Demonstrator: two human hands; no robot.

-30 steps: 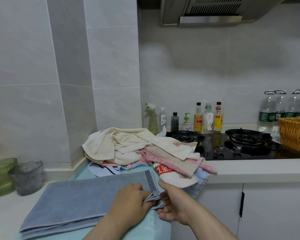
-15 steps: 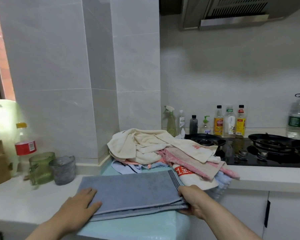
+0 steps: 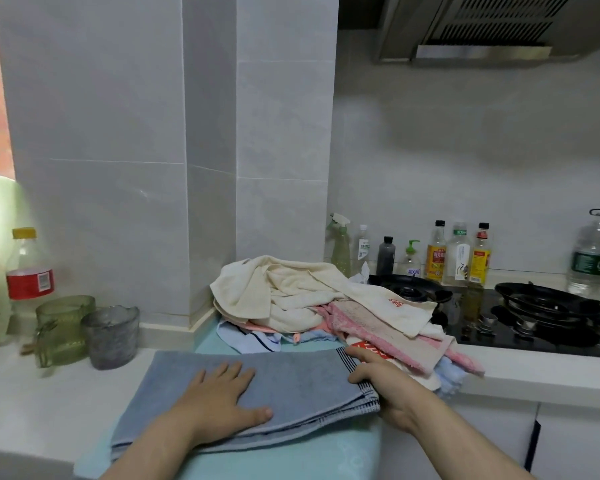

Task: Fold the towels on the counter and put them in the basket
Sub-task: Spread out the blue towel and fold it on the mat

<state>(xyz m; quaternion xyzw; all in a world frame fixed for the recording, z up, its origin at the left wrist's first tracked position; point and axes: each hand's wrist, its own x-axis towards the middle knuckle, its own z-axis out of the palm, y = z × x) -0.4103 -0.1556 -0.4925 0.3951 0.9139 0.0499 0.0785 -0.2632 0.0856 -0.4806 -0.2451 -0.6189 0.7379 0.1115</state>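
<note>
At 6 o'clock my left hand (image 3: pixel 219 393) lies flat on the folded grey-blue towel (image 3: pixel 302 379), fingers slightly spread, pressing it onto the counter (image 3: pixel 49 410). My right hand (image 3: pixel 387 388), at the towel's 3 o'clock end, pinches its striped edge between thumb and forefinger. Beyond, toward 1 o'clock, the unfolded towel pile (image 3: pixel 302 296) lies heaped, reaching onto the stove (image 3: pixel 534 317).

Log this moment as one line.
stage: folding; towel: blue, folded; left hand: flat on towel; right hand: at striped end, grip unclear; pile: unfolded, behind
</note>
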